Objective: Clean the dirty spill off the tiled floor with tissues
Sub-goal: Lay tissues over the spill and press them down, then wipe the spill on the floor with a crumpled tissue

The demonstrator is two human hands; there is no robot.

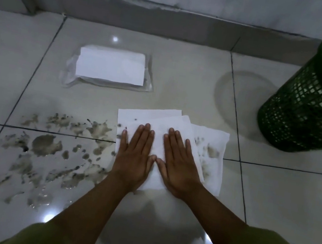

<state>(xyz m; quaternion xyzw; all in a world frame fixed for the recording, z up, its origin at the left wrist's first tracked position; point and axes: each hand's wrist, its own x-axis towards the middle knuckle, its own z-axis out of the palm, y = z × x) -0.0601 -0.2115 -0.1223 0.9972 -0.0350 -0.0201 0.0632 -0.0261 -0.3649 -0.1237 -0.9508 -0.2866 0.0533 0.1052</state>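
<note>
A muddy grey-brown spill is splashed over the glossy tiled floor, left of centre, across a grout line. Several white tissues lie spread and overlapping on the spill's right end; dark wet stains show through the right sheet. My left hand and my right hand rest flat, palms down, side by side on the tissues, fingers straight and pointing away from me, thumbs nearly touching. Neither hand grips anything.
A stack of clean tissues in an opened clear plastic wrapper lies farther back on the floor. A green mesh waste basket with crumpled paper inside stands at the right. A faint round ring mark sits left of it. A low grey wall base runs along the back.
</note>
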